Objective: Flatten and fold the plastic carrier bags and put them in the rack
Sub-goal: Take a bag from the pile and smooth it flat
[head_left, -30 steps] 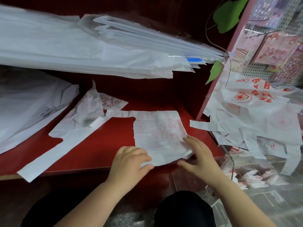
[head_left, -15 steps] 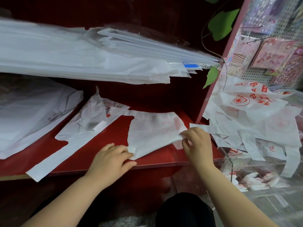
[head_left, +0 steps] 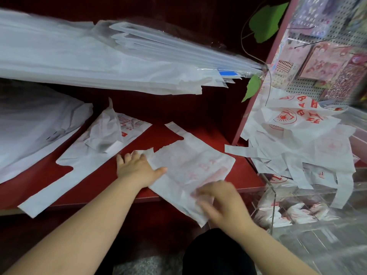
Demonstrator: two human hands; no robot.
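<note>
L hand: slid fwd, pressed flat, fingers straight, on carrier bag handle end. R hand: dropped to near corner, blurred, grip unclear. Bag: swung diagonal on shelf, overhung front edge.

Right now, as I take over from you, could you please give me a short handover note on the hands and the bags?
Left hand: flat, pressing the left edge of the carrier bag onto the red shelf.
Right hand: on the bag's near corner, blurred; grip unclear.
Bag: spread out, unfolded, near corner overhanging the shelf edge.
Done: folded bags sit in the clear rack.
To do: fold this one, then the loose pile on top of the rack and the other bag further left on the shelf.
</note>
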